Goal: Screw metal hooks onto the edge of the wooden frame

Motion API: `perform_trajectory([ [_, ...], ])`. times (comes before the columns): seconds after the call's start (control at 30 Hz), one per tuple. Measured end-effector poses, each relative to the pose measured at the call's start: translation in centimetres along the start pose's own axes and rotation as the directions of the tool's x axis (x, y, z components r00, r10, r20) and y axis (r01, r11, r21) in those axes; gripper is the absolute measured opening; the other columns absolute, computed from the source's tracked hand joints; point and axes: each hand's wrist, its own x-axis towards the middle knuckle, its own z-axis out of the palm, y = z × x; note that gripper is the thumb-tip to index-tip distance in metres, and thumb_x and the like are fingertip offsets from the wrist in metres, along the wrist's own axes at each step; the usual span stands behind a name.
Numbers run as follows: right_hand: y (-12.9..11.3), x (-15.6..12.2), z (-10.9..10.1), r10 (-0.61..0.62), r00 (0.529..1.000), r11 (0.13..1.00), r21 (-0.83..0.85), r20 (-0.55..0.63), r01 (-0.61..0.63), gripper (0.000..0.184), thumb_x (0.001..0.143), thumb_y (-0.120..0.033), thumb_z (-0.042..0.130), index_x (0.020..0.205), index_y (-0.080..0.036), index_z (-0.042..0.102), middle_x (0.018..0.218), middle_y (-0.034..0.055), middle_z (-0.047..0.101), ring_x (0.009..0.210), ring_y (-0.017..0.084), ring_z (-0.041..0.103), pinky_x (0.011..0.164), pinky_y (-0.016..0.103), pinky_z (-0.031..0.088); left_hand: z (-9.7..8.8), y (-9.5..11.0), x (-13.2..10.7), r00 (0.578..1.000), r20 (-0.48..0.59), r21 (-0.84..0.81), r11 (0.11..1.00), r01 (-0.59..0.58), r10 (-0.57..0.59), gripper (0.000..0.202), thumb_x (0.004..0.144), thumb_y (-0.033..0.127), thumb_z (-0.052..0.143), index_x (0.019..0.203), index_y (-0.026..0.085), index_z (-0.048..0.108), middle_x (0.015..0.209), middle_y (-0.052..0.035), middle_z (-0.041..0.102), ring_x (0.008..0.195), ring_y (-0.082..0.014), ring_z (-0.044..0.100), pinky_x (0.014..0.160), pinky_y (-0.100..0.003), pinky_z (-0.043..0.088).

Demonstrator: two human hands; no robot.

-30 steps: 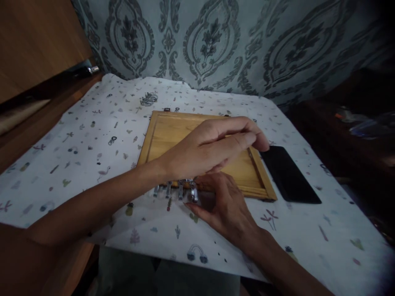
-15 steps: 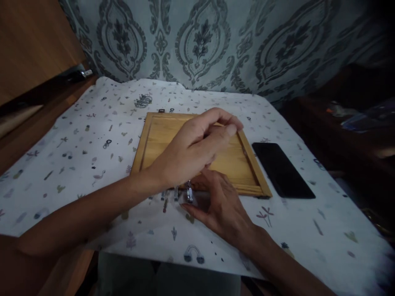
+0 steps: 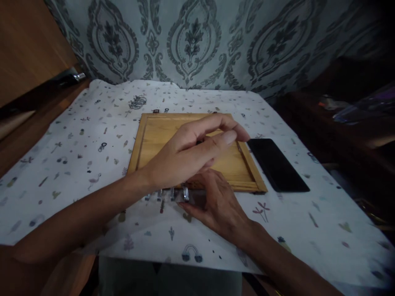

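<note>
A shallow wooden tray (image 3: 154, 135) lies on a white printed cloth (image 3: 77, 164). My left hand (image 3: 185, 158) reaches across the tray from the left. Its thumb and fingers are pinched together over the tray's right part, with a small dark bit between them that I cannot make out. My right hand (image 3: 219, 205) rests on the cloth at the tray's near edge, its fingers hidden under my left hand. A row of small metal pieces (image 3: 166, 194) lies along that near edge, beside my right thumb.
A black phone (image 3: 276, 164) lies flat just right of the tray. A small heap of metal rings (image 3: 138, 101) sits at the back left of the cloth, and a single ring (image 3: 101, 146) lies left of the tray. Wooden furniture (image 3: 27, 41) stands at the left, dark furniture (image 3: 354, 135) at the right.
My left hand pulled back a little from the tray's right edge and then reached out again, still pinched. My right hand stayed at the near edge. The camera view shifted slightly.
</note>
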Motion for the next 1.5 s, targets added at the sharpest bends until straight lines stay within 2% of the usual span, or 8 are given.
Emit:
perform_trajectory([
  [0.2,0.1,-0.2,0.2,-0.012,1.0,1.0,-0.008,0.0,0.012,0.064,0.084,-0.035,0.069,0.136,-0.012,0.041,0.102,0.0132,0.069,0.097,0.032,0.062,0.085,0.051,0.05,0.6,-0.5,0.0,0.983,-0.183,-0.031,0.999,-0.019,0.013,0.016,0.096,0.033,0.055,0.092,0.02,0.063,0.059,0.0051,0.035,0.048,-0.0058,0.032,0.045,-0.022,0.03],
  [0.43,-0.1,0.0,-0.1,-0.008,1.0,1.0,-0.018,0.0,0.008,0.045,0.087,-0.039,0.064,0.121,-0.013,0.051,0.099,0.0134,0.067,0.094,0.031,0.061,0.082,0.048,0.05,0.4,-0.3,0.0,0.999,-0.032,-0.075,0.997,-0.015,0.012,0.021,0.098,0.038,0.052,0.09,0.021,0.062,0.056,0.0054,0.038,0.043,-0.005,0.028,0.041,-0.022,0.026],
  [0.57,0.0,0.1,0.0,-0.003,1.0,1.0,-0.014,0.008,0.003,0.051,0.085,-0.038,0.065,0.127,-0.013,0.051,0.097,0.0119,0.068,0.093,0.03,0.062,0.082,0.048,0.05,-0.1,-0.2,0.1,1.0,0.007,-0.077,0.997,0.003,-0.002,0.02,0.098,0.036,0.052,0.092,0.021,0.064,0.054,0.0061,0.034,0.043,-0.0052,0.028,0.041,-0.021,0.027],
  [0.83,-0.1,0.2,0.2,-0.002,1.0,1.0,-0.019,0.026,0.002,0.069,0.084,-0.036,0.067,0.143,-0.012,0.039,0.101,0.012,0.07,0.096,0.03,0.063,0.086,0.049,0.048,1.0,-0.9,0.2,0.964,-0.261,-0.072,0.995,-0.075,0.053,0.029,0.097,0.043,0.053,0.084,0.019,0.063,0.057,0.0054,0.032,0.048,-0.0047,0.03,0.044,-0.019,0.028],
  [1.17,-0.2,0.4,-0.2,0.023,0.999,1.0,-0.011,0.026,-0.022,0.055,0.084,-0.046,0.07,0.125,-0.013,0.054,0.093,0.0101,0.068,0.09,0.029,0.063,0.078,0.045,0.052,-0.1,-0.6,0.3,1.0,0.027,-0.108,0.994,0.001,0.002,0.035,0.097,0.049,0.048,0.087,0.019,0.063,0.049,0.0066,0.033,0.04,-0.0059,0.024,0.041,-0.022,0.025],
  [1.23,-0.2,0.4,-0.1,0.032,0.999,0.999,-0.002,0.027,-0.032,0.061,0.085,-0.048,0.067,0.131,-0.012,0.051,0.095,0.011,0.069,0.092,0.03,0.063,0.08,0.047,0.052,0.0,-0.6,0.3,1.0,-0.017,-0.099,0.995,-0.001,0.0,0.034,0.097,0.048,0.051,0.085,0.019,0.063,0.049,0.0065,0.033,0.041,-0.006,0.025,0.041,-0.022,0.025],
  [1.4,-0.2,0.3,0.0,0.016,0.999,1.0,0.014,0.03,-0.017,0.077,0.083,-0.045,0.071,0.144,-0.011,0.038,0.104,0.0126,0.071,0.097,0.03,0.063,0.088,0.049,0.049,0.9,-0.5,0.4,0.957,-0.29,-0.078,0.997,-0.016,-0.008,0.035,0.092,0.051,0.059,0.082,0.017,0.062,0.056,0.005,0.038,0.047,-0.0057,0.035,0.044,-0.02,0.032],
  [1.5,-0.3,0.3,-0.1,0.028,0.999,0.999,0.025,0.038,-0.029,0.077,0.082,-0.045,0.073,0.142,-0.011,0.039,0.104,0.0122,0.07,0.096,0.03,0.063,0.087,0.047,0.049,1.2,-0.5,0.2,0.955,-0.296,-0.107,0.994,-0.029,-0.004,0.035,0.092,0.051,0.059,0.083,0.017,0.062,0.055,0.0062,0.033,0.046,-0.0053,0.03,0.043,-0.02,0.028],
])
